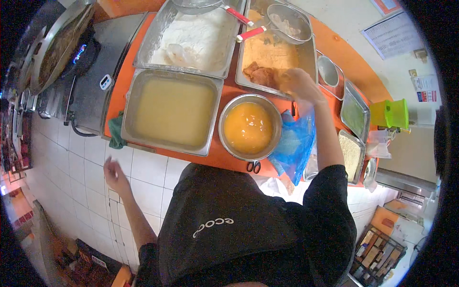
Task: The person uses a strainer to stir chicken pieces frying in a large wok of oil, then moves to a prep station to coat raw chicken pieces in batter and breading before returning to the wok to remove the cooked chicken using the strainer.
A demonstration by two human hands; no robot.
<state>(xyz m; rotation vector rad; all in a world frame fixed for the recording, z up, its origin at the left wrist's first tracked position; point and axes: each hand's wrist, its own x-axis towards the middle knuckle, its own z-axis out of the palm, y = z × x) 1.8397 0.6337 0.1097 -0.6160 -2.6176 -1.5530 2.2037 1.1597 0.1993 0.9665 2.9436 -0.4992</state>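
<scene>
My right hand (299,85), blurred, reaches into the near right part of a metal pan (311,61) that holds orange-brown coating powder (272,53). Its fingers are at several coated pieces of what looks like raw meat (260,74); whether they grip one cannot be made out. My left hand (116,176) hangs over the tiled floor, loosely curled with a gap between thumb and fingers, holding nothing. In the pan of white flour (195,32) lies a pale floured piece (177,54). Before me stand a pan of cloudy yellowish liquid (174,109) and a steel bowl of orange liquid (249,127), perhaps beaten egg.
Two red-handled sieves (288,27) (195,4) rest across the far pans. Scissors (253,167) and a blue plastic bag (296,147) lie by the bowl. A green cloth (116,132) hangs at the left corner. Beyond it, a large pan (61,50) sits over a burner flame.
</scene>
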